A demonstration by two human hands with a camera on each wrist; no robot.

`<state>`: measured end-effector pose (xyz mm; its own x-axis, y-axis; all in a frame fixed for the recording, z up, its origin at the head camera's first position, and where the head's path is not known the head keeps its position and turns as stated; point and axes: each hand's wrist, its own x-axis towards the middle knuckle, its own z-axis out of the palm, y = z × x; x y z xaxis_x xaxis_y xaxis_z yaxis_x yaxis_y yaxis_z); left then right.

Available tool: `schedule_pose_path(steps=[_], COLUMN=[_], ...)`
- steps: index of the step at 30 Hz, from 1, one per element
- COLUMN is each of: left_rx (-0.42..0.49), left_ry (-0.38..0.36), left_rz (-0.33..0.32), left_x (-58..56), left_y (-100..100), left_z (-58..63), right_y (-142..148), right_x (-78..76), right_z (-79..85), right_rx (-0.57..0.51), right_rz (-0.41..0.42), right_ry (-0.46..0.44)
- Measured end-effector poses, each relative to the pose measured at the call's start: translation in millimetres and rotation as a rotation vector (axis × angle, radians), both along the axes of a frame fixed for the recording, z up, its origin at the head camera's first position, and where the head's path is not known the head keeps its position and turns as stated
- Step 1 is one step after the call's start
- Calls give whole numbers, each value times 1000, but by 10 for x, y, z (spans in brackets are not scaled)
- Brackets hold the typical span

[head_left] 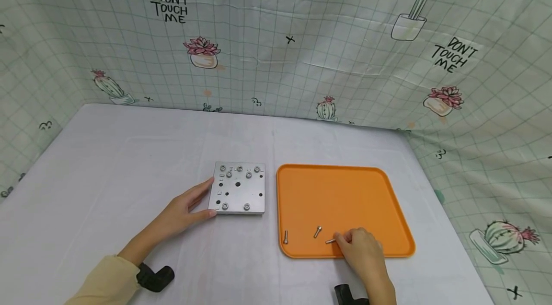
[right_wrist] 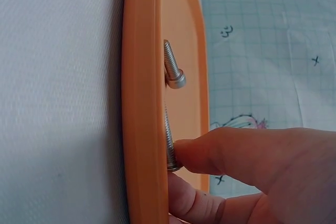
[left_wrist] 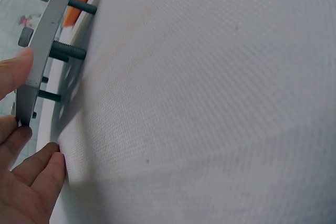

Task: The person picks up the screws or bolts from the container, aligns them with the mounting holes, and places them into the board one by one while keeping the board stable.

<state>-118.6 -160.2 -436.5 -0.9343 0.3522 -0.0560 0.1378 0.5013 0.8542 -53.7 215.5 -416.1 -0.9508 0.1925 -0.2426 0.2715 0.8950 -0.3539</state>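
My left hand (head_left: 183, 211) holds the silver metal plate (head_left: 246, 190) by its left side, with the thumb at the near corner. Several socket head screws (head_left: 247, 206) stand in the plate's holes; in the left wrist view their threaded shanks (left_wrist: 82, 6) stick out beneath it. Over the near side of the orange tray (head_left: 336, 199), my right hand (head_left: 363, 250) pinches a screw (right_wrist: 169, 142) near its head between thumb and finger. Two loose screws lie to its left in the tray, one tilted screw (head_left: 317, 232) and one farther left (head_left: 285, 237).
A white cloth (head_left: 129, 161) covers the table. Behind and beside it hangs a curtain (head_left: 276, 46) printed with cacti. Both wrists carry black camera mounts (head_left: 156, 278). The tray's raised rim runs between the right hand and the table's near side.
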Motion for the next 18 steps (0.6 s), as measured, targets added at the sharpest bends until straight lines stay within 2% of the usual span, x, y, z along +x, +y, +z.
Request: schedule_pose_path(steps=[7,18], left_rx=[5,18], left_ry=[8,0], left_rz=[-6,-5], left_x=[4,-6], left_y=[-8,-10], left_z=[19,-60], right_y=[-5,-19], right_x=[-13,-30], right_z=[-17,-18], right_rx=[-1,-22], right_rz=[-17,-43], right_ry=[5,5])
